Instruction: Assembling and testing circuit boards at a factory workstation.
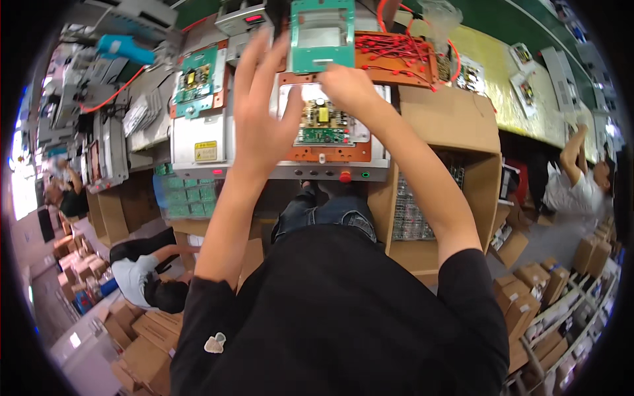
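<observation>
Just beside right hand (350, 88): circuit board (323, 121).

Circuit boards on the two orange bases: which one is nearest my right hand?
The right-side board, just below your right hand in the picture; the left-side board, in a green frame, lies left of your left hand.

Black short-sleeved shirt (340, 310), blue jeans (342, 212)

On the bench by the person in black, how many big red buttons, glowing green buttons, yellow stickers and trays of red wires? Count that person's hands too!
Left hand and right hand: 2
Big red button: 1
Glowing green button: 1
Yellow sticker: 1
Tray of red wires: 1
Total: 6
</observation>
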The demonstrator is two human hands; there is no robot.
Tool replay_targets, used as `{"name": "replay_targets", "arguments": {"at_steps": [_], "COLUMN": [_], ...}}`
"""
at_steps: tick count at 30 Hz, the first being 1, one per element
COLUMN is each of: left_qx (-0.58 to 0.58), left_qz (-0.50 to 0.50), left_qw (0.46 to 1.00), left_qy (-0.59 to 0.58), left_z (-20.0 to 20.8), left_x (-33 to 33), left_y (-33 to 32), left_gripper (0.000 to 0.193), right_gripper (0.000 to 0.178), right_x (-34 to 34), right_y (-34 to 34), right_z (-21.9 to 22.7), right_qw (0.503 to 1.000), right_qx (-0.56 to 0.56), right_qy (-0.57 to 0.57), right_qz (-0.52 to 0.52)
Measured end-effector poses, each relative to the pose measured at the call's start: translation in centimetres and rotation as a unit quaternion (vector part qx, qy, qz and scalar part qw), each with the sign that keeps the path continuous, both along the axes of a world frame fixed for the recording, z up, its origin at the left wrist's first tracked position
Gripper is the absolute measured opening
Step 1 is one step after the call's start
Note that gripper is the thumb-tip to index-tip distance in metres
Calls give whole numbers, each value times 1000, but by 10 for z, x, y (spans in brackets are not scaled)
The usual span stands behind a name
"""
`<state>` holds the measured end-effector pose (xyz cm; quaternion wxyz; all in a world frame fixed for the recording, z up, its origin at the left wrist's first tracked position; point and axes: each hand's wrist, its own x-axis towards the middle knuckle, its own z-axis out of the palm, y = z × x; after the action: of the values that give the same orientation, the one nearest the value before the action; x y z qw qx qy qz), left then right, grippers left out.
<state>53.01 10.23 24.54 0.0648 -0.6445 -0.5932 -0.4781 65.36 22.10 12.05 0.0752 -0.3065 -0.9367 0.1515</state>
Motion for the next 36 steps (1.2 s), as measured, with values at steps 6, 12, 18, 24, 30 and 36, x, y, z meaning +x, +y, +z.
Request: {"name": "replay_targets", "arguments": {"at_steps": [6,12,18,24,30,36], "left_qx": [-484,-298,-377,-420,-403,-334], "left_qz": [-65,-147,-85,-78,-42,-24], "left_qw": [723,646,687,638,662,655], "left_qy": [-489,-687,-615,-640,-631,-677], "left_z": [-58,-42,-27,-19,-6,-17], "left_x": [-16,-36,-32,-19,-1,16], "left_y": [-158,-186,-194,-177,-183,-179], "left_gripper": [50,77,74,72,78,82], "right_gripper": [8,4,15,17,14,14], "right_x": [-14,14,132,236,211,175], "right_y": [-32,-134,-156,-181,-120,-61], "right_z": [58,110,11,-196,-137,0], "right_qw": [991,949,719,780,767,717], "right_qx": [81,45,-218,-146,-61,-24], "right_qy": [104,266,458,148,205,488], "right_qz": [-17,-164,-476,-590,-605,-497]}}
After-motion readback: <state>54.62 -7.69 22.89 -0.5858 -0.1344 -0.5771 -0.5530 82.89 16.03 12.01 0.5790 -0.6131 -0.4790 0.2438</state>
